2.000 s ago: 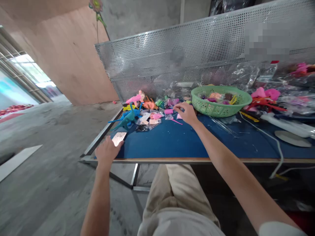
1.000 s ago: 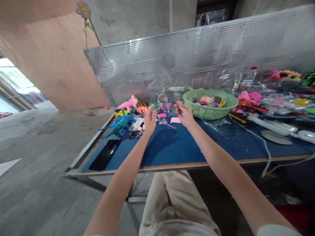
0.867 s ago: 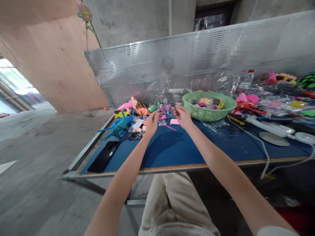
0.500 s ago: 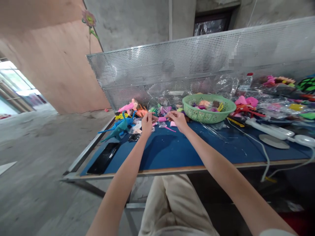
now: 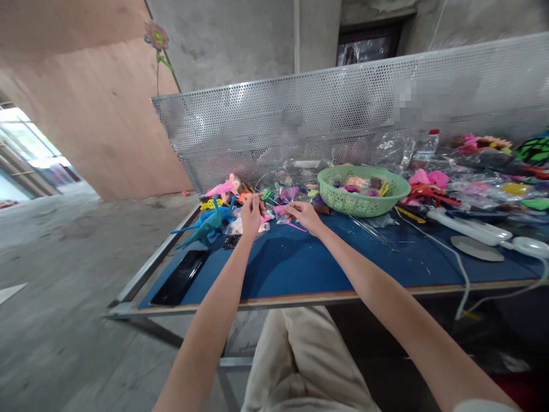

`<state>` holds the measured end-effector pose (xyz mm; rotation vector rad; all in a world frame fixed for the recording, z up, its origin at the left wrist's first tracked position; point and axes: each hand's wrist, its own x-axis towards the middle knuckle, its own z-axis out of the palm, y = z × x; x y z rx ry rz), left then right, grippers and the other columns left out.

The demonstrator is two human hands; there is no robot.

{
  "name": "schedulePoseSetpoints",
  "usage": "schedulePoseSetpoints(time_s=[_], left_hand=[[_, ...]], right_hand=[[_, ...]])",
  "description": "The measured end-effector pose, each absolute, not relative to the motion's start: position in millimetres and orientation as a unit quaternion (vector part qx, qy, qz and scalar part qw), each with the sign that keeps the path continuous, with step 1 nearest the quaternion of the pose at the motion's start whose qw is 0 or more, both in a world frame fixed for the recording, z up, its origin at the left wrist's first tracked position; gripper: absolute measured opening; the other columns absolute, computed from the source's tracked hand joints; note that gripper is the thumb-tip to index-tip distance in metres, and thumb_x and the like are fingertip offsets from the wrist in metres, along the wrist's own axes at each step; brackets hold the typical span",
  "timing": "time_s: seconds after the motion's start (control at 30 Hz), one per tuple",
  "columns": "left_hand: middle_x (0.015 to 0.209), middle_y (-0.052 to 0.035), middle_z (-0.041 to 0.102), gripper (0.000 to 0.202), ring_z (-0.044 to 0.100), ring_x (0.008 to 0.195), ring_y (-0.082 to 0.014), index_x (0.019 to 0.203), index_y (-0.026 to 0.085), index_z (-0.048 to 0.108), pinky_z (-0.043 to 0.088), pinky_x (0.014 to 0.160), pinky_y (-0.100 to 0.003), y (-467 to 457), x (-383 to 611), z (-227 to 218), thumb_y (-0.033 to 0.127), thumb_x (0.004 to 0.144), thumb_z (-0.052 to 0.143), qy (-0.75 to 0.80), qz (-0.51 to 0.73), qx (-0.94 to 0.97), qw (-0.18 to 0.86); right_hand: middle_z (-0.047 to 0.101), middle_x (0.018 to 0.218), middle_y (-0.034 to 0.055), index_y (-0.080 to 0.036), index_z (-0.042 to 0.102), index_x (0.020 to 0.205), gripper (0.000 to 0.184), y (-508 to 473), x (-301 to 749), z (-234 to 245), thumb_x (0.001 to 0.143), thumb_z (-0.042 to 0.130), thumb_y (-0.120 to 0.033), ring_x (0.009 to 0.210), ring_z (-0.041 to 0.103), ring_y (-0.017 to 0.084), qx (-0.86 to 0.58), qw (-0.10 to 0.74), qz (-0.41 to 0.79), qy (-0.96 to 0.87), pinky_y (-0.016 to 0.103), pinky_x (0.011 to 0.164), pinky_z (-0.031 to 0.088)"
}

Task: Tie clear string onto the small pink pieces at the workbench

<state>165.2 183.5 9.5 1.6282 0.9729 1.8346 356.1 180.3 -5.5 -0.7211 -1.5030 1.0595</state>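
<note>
A black phone [image 5: 179, 278] lay at the left near corner of the blue tabletop [image 5: 295, 272], with a teal long-necked toy [image 5: 210, 225] just beyond it. To the right, the left hand [image 5: 252, 216] hovered over small bagged pieces, its fingers curled inward. A thin pale strand [image 5: 271, 201] showed between the two hands; whether either pinched it could not be told. A pink piece [image 5: 279, 210] sat just left of the right hand [image 5: 302, 214], whose fingertips were drawn close. Farther right stood a green basket [image 5: 364, 204] holding colourful pieces, then a white tool [image 5: 472, 226].
</note>
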Motion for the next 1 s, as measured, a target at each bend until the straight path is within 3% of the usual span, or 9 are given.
schedulePoseSetpoints(time_s=[0.17,0.37,0.6,0.8,1.0], left_hand=[[0.058,0.0032,0.050,0.044,0.043,0.045,-0.0083,0.095,0.017,0.066,0.035,0.043,-0.021,182,164,11,0.057,0.098,0.047,0.361,0.674,0.595,0.247],[0.061,0.0027,0.052,0.042,0.045,0.047,-0.0083,0.094,0.016,0.065,0.038,0.044,-0.021,188,164,8,0.055,0.096,0.051,0.348,0.694,0.559,0.290],[0.068,-0.0002,0.058,0.036,0.053,0.053,-0.0104,0.091,0.017,0.065,0.047,0.051,-0.023,192,164,2,0.051,0.095,0.054,0.354,0.666,0.558,0.346],[0.068,-0.0001,0.059,0.041,0.055,0.054,-0.0111,0.093,0.016,0.066,0.050,0.052,-0.024,189,164,4,0.055,0.094,0.057,0.354,0.669,0.569,0.321],[0.067,-0.0002,0.060,0.042,0.056,0.053,-0.0111,0.091,0.016,0.067,0.053,0.052,-0.025,188,164,5,0.057,0.092,0.059,0.366,0.674,0.560,0.314]], right_hand=[[0.078,0.081,0.0052,-0.020,0.078,0.080,0.032,181,351,-8,0.072,0.082,-0.051,0.066,0.068,0.016,-0.294,0.565,0.493,-0.593,0.029,0.067,0.057],[0.079,0.086,0.0065,-0.019,0.077,0.081,0.029,188,348,-12,0.068,0.089,-0.042,0.078,0.074,0.018,-0.259,0.600,0.578,-0.489,0.031,0.082,0.060],[0.078,0.083,0.0049,-0.018,0.075,0.075,0.019,192,352,-6,0.070,0.088,-0.031,0.067,0.068,0.012,-0.270,0.642,0.591,-0.407,0.023,0.070,0.058],[0.077,0.078,0.0036,-0.019,0.078,0.077,0.034,190,353,-1,0.055,0.094,-0.039,0.065,0.066,0.011,-0.231,0.649,0.585,-0.428,0.024,0.070,0.058],[0.078,0.083,0.0063,-0.018,0.079,0.080,0.039,189,353,0,0.056,0.093,-0.045,0.071,0.069,0.015,-0.232,0.647,0.569,-0.452,0.029,0.075,0.060]])
